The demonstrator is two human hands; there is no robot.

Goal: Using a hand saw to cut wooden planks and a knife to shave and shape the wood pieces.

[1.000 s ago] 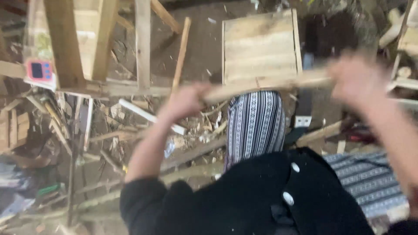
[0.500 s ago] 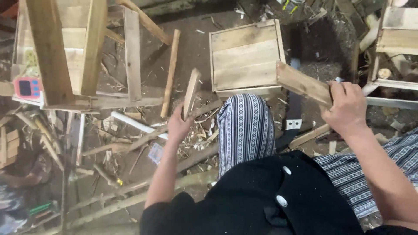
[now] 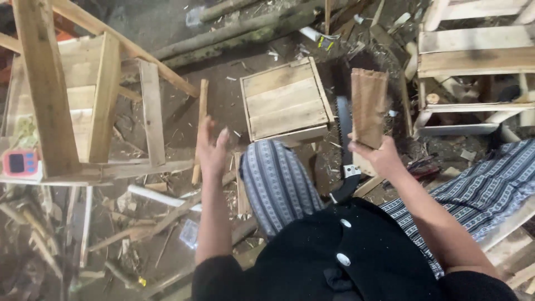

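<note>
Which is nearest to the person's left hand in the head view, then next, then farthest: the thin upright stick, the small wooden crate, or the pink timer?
From the left hand:
1. Thin upright stick, just to its left.
2. Small wooden crate, up and to the right.
3. Pink timer, at the far left edge.

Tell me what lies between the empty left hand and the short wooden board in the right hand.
In the head view, a small square slatted wooden box and a hand saw's dark blade lie between them.
</note>
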